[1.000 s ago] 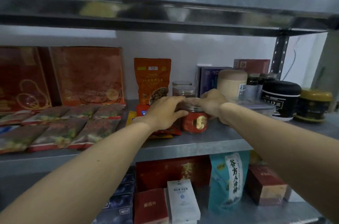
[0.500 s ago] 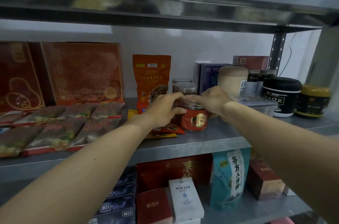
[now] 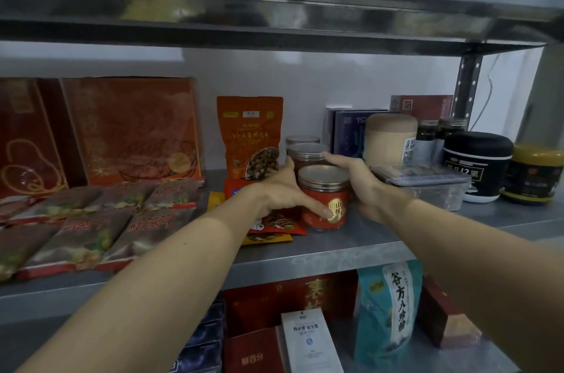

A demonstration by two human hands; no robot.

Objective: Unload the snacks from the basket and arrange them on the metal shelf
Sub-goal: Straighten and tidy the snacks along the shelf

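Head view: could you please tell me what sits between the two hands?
The red jar stands between the left hand and right hand, both holding it, in the head view.

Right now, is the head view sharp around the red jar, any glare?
Head view: the red metal-lidded jar is fairly sharp, its gold label readable; the flat red snack packets at left look soft; the upper steel shelf lip carries smeared reflections.

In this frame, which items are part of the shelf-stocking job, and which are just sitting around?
Part of the job:
- red-labelled jar, held between the left hand and the right hand
- metal shelf it sits on

Just sitting around:
- orange pouch
- beige canister
- clear plastic box
- black tub
- teal bag on the shelf below
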